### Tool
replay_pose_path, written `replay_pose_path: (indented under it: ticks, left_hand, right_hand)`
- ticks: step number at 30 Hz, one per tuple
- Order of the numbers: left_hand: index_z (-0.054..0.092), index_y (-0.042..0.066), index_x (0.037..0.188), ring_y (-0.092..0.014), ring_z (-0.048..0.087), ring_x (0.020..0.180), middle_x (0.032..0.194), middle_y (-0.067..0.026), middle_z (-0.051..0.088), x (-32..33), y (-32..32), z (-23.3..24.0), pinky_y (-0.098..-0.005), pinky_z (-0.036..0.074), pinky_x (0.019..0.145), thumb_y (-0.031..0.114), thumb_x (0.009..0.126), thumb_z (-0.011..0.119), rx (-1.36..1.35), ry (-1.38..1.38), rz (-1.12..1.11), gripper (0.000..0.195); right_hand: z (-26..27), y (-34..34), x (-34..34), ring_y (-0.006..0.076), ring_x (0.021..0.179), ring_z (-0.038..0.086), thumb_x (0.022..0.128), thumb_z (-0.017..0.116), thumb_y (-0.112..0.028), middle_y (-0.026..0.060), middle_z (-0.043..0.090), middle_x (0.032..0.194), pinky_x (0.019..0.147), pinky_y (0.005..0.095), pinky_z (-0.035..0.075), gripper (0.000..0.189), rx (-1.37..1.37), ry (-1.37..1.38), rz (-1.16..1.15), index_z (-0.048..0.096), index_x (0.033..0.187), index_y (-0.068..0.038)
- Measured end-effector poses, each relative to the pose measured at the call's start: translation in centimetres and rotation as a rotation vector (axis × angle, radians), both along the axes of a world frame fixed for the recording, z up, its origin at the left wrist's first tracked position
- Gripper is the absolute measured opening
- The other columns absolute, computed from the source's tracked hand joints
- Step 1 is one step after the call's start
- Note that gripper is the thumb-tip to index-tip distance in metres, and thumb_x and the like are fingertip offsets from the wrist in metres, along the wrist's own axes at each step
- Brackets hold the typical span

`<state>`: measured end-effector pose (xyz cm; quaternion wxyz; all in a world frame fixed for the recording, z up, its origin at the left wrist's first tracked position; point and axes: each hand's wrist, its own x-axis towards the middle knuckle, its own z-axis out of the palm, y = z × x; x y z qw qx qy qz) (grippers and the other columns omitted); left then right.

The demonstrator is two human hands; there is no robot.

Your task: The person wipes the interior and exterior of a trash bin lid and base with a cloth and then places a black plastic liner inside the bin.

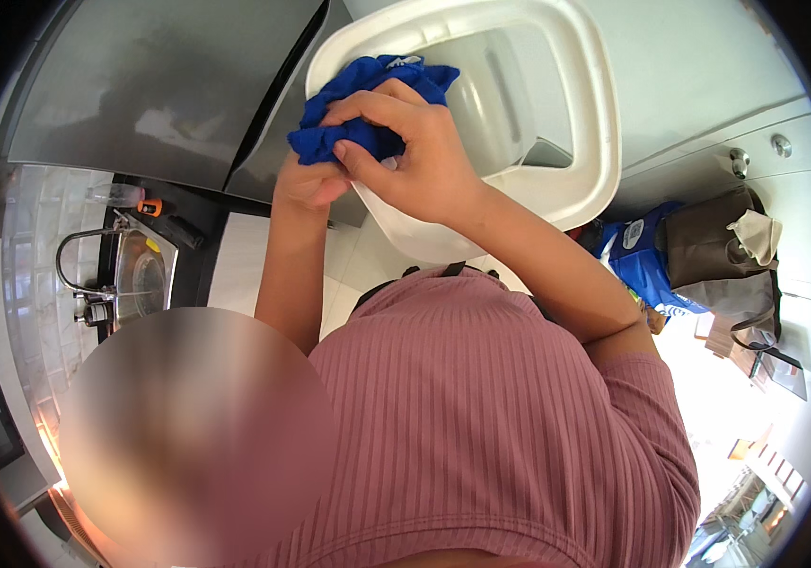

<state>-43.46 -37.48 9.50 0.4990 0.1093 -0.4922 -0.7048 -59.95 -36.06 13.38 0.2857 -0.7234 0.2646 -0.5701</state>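
A crumpled blue cloth (349, 82) with a small white mark lies bunched over the near-left rim of a white plastic bin (593, 106). My right hand (412, 142) pinches the cloth from above, thumb and fingers curled around its folds. Below the cloth is my left hand (310, 181), its palm turned up and its fingers mostly hidden by the fabric. Both hands meet at the cloth. The bin stands with its broad opening facing me, and a grey patch shows low inside it.
A dark grey refrigerator (143, 92) stands on the left. Beyond it are a sink (150, 270) with a curved faucet (68, 248) and a clear bottle (118, 194). On the right, a brown bag (703, 227) and a blue package (636, 245) sit by white cabinet doors (718, 78).
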Motion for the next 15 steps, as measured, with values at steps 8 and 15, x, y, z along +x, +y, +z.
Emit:
replay_pose_path:
  ticks: [8,15]
  left_hand:
    - [0.042,-0.004,0.131,-0.033,0.055,0.116,0.12,-0.0199,0.056,-2.5,-1.2,1.5,-0.0437,0.046,0.097,0.039,0.092,0.053,0.175,-0.058,0.366,0.059]
    - [0.046,0.0,0.12,-0.044,0.046,0.124,0.104,-0.0164,0.061,0.7,-3.9,4.4,-0.0698,0.041,0.088,0.035,0.099,0.037,0.463,0.061,0.372,0.041]
  right_hand:
    - [-0.8,0.4,-1.7,0.0231,0.087,0.056,0.075,0.06,-0.005,0.0067,0.065,0.091,0.075,0.0372,0.046,0.031,0.015,0.322,0.061,0.06,0.106,-0.007]
    - [-5.1,1.7,-7.0,0.0201,0.1,0.056,0.065,0.069,-0.01,0.0025,0.064,0.106,0.097,0.0484,0.038,0.04,-0.514,0.74,-0.019,0.058,0.103,-0.013]
